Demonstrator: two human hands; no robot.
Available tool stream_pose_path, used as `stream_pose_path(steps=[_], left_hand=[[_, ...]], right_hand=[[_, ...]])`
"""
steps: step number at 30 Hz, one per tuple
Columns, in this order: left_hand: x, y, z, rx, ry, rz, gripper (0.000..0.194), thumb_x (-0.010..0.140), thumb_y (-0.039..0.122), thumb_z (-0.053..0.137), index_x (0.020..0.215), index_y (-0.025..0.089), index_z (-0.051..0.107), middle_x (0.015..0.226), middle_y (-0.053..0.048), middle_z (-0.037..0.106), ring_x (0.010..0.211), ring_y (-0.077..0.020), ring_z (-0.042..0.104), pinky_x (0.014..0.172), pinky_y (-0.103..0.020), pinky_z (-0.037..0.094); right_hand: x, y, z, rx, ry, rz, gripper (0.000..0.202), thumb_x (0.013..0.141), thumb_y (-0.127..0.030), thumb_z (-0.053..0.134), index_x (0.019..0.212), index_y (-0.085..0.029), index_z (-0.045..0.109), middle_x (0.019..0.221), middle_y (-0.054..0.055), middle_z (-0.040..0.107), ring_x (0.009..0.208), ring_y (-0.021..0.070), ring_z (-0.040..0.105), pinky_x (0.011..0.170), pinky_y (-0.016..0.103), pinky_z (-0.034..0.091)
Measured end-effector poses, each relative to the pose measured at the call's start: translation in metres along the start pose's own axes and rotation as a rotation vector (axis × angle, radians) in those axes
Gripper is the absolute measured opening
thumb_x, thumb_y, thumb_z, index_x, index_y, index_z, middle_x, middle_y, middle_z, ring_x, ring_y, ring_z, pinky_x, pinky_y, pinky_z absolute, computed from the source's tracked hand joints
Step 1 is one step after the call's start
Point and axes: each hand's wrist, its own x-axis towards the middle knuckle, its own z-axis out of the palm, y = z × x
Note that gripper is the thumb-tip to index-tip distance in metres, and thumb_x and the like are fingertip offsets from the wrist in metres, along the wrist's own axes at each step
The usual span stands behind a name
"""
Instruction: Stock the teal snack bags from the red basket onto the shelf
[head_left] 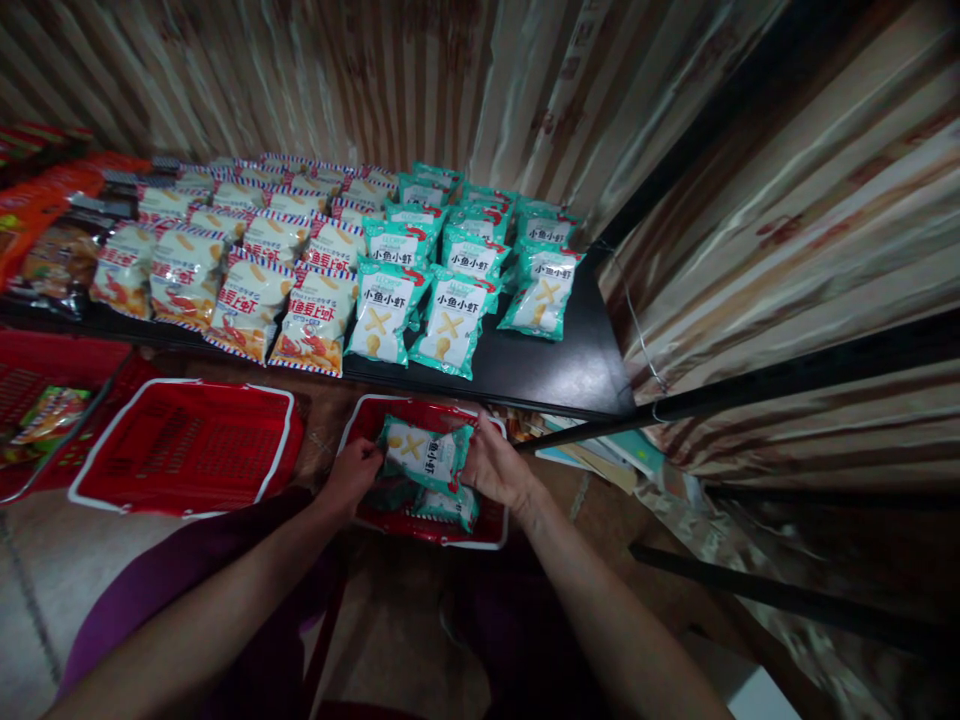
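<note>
Two bare hands grasp one teal-and-white snack bag [426, 455] over the mouth of a red basket [493, 530] on the near side of the shelf. The left hand [355, 474] pinches the bag's left end between thumb and bent fingers; the right hand [501, 468] is wrapped about its right end. The bag lies sideways, its printed front facing up, and how far down into the basket it sits I cannot tell. Below it, partly hidden, another teal bag [450, 508] lies in the basket.

On the far side, a black shelf [566, 370] bears rows of teal bags [452, 325] toward the right and bags with striped edges [315, 325] to their left. Orange packages [52, 200] lie farther left. A second red basket [187, 440] with a white rim sits left of the first; a third red basket [64, 355], at the left edge, holds a colourful packet [56, 413]. A striped curtain [420, 90] hangs behind the shelf.
</note>
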Motion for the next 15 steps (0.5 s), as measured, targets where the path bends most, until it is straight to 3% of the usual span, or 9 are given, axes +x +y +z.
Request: stream_pose_path(steps=[2,6,11,15], left_hand=[[-0.006,-0.007,0.007,-0.023,-0.047,-0.041,0.009,0.068,0.023,0.062,0.071,0.017,0.055,0.073,-0.002,0.063,0.069,-0.0157,0.063,0.057,-0.027,0.053],[-0.022,-0.020,0.021,-0.007,-0.161,-0.095,0.010,0.066,0.016,0.062,0.074,0.016,0.055,0.074,-0.002,0.065,0.062,-0.0141,0.063,0.053,-0.025,0.053],[-0.034,-0.033,0.035,0.034,-0.224,-0.146,0.003,0.070,0.017,0.058,0.071,0.017,0.056,0.066,-0.002,0.064,0.057,-0.0155,0.063,0.052,-0.027,0.051],[-0.031,-0.041,0.042,0.062,-0.249,-0.118,0.007,0.064,0.021,0.064,0.064,0.017,0.059,0.058,-0.005,0.065,0.054,-0.0203,0.063,0.049,-0.029,0.047]], right_hand=[[0.002,0.001,-0.003,-0.029,0.087,-0.058,0.053,0.073,-0.064,0.063,0.104,-0.022,0.059,0.093,0.006,0.072,0.091,0.0225,0.069,0.077,0.037,0.055],[0.010,0.007,-0.011,-0.114,0.274,-0.060,0.038,0.063,-0.033,0.082,0.091,-0.020,0.060,0.079,0.000,0.070,0.070,0.0143,0.067,0.062,0.026,0.056],[0.016,0.014,-0.016,-0.152,0.383,-0.061,0.039,0.057,-0.031,0.085,0.086,-0.020,0.061,0.072,-0.001,0.069,0.063,0.0136,0.065,0.057,0.026,0.053],[0.018,0.013,-0.022,-0.212,0.468,-0.117,0.042,0.054,-0.029,0.086,0.088,-0.022,0.063,0.071,-0.002,0.069,0.065,0.0139,0.064,0.060,0.025,0.050]])
